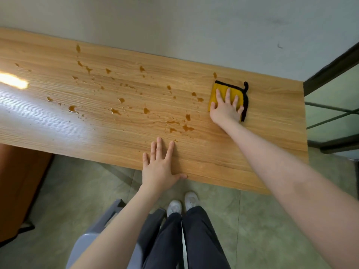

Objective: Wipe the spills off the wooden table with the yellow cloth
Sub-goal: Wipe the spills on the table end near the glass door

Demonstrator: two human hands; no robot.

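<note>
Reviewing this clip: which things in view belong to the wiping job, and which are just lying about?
Part of the job:
yellow cloth, under the right hand
brown spills
wooden table, left hand flat on it

Just there:
grey chair
brown cabinet
glass door

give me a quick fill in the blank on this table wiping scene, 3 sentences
1. The right hand presses flat on the ____ cloth.
2. The left hand rests on the near edge of the wooden ____.
3. The brown spills lie to the ____ of the cloth.

Missing words: yellow; table; left
</note>
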